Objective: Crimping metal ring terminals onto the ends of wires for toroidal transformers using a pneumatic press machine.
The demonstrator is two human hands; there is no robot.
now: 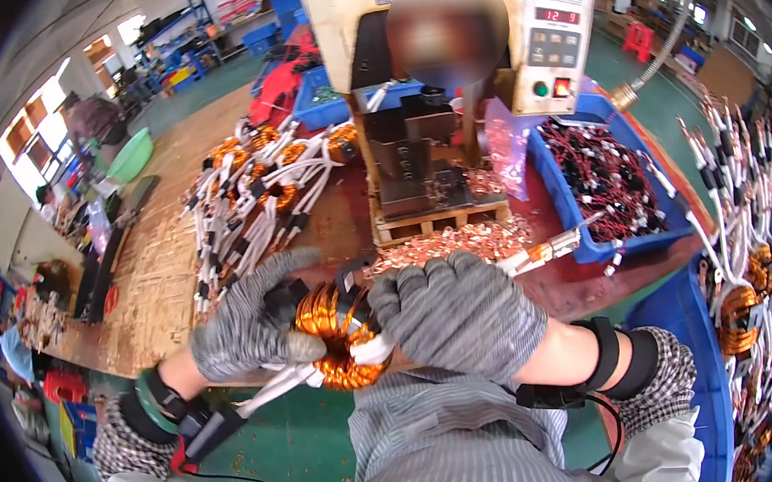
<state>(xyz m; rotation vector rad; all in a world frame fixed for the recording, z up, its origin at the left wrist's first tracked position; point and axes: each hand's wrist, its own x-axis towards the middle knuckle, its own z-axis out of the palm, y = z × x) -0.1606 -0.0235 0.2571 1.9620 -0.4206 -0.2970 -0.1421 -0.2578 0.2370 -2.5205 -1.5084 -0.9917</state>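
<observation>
Just in front of my body is a ring-shaped coil (351,374) wound with orange copper wire, with thick white leads. My left hand (249,319), in a grey knit glove, holds the coil's left side, its thumb against the winding and its fingers reaching beyond it. My gloved right hand (463,313) is closed round white leads at the coil's right side. White lead ends (550,250) with bare copper tips stick out past its knuckles, pointing right. One white lead (275,388) runs down to the left below my left hand. The right palm is hidden.
A press-like machine (411,160) stands ahead, copper scraps (456,242) before it. A control box (553,44) hangs at its right. Several finished-looking coils (279,195) lie left. A blue bin (582,245) holds dark red wired parts; more coils (739,318) fill a blue crate at right.
</observation>
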